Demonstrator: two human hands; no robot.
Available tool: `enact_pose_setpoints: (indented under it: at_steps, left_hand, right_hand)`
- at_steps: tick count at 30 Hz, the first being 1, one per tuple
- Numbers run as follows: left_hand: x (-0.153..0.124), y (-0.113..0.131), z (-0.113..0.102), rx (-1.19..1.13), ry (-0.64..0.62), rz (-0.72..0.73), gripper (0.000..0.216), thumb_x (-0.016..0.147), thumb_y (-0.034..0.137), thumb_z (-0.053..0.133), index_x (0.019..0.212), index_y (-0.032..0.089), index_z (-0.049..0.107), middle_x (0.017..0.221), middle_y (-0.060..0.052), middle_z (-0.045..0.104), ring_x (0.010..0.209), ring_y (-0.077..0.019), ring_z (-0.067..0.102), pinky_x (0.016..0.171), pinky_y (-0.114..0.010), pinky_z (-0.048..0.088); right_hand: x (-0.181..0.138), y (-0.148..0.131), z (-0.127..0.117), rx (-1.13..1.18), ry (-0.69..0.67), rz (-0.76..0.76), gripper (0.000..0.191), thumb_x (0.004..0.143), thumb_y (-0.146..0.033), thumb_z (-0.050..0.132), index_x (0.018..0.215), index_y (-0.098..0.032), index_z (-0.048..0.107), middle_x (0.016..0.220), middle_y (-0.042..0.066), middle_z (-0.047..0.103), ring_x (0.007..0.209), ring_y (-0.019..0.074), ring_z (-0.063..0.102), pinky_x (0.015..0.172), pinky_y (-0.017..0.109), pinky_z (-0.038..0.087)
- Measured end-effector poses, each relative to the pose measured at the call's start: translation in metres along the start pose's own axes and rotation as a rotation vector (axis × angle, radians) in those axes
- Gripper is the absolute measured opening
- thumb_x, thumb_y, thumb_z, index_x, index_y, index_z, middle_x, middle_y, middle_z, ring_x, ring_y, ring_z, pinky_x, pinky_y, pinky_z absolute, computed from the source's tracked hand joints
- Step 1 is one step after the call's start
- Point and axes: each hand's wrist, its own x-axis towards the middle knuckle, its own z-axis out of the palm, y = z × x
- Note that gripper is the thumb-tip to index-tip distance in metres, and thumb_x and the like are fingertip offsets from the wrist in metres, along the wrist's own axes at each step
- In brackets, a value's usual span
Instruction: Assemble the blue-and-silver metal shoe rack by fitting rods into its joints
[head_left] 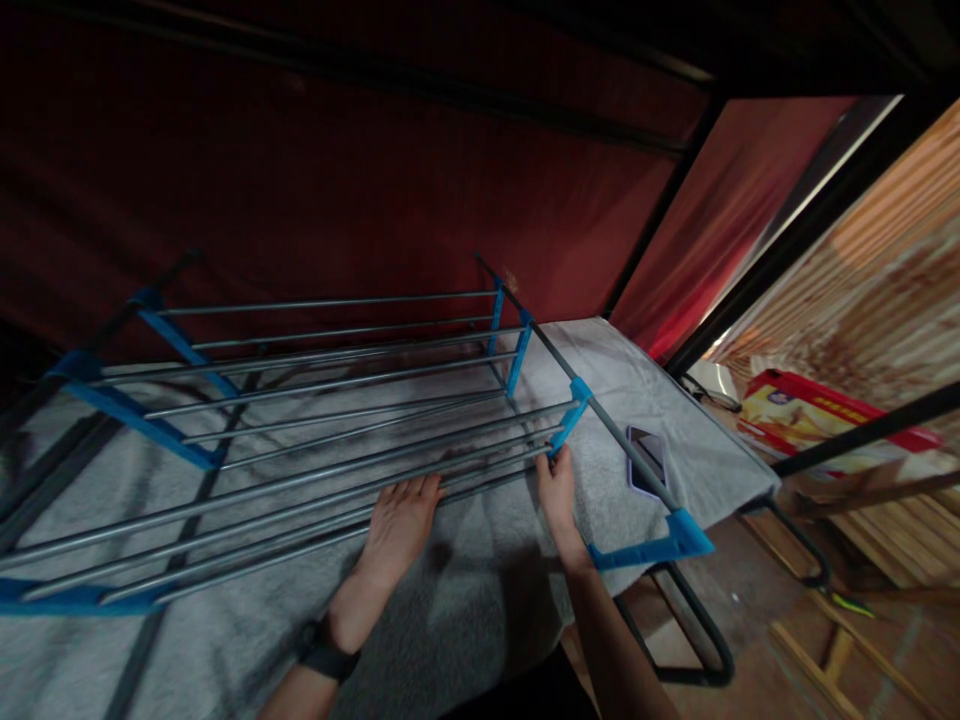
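A rack of grey metal tubes [337, 382] joined by blue plastic brackets [517, 360] lies across a grey cloth [480, 560]. With fingers curled over the nearest tubes, my left hand [401, 515] grips a metal tube right of the rack's middle; its fingertips are partly hidden. My right hand [556, 490] is closed at the lower end of a blue bracket [570, 418], where the tube ends meet it. Its thumb and fingers pinch there, and the exact contact is partly covered. Another blue bracket [652, 545], without cross tubes, sits at the near right end of the side pole [630, 450].
A phone [646, 462] lies on the cloth right of the rack. Dark red sheeting [360, 180] hangs behind. Beyond the right edge are a red and yellow box [817, 415], wooden pieces [892, 530] and dark metal bars [862, 430].
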Motion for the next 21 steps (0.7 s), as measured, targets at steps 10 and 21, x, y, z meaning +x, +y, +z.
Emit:
enact_pose_setpoints:
  at_steps: [10,21]
  left_hand:
    - [0.005,0.001,-0.005,0.032,-0.081,0.018,0.034,0.113,0.019,0.047,0.128,0.018,0.078,0.114,-0.015,0.085,0.109,-0.0323,0.081,0.094,-0.044,0.058]
    - [0.006,0.0,-0.009,0.025,-0.117,0.031,0.034,0.112,0.015,0.047,0.129,0.02,0.076,0.114,-0.015,0.084,0.111,-0.03,0.081,0.095,-0.041,0.057]
  right_hand:
    - [-0.001,-0.013,-0.003,-0.124,0.003,0.052,0.035,0.095,-0.056,0.046,0.11,-0.026,0.056,0.101,0.012,0.076,0.094,0.0329,0.073,0.088,0.046,0.057]
    - [-0.001,-0.015,-0.004,-0.166,-0.003,0.078,0.034,0.093,-0.057,0.046,0.107,-0.027,0.053,0.094,0.01,0.073,0.09,0.0333,0.072,0.083,0.045,0.055]
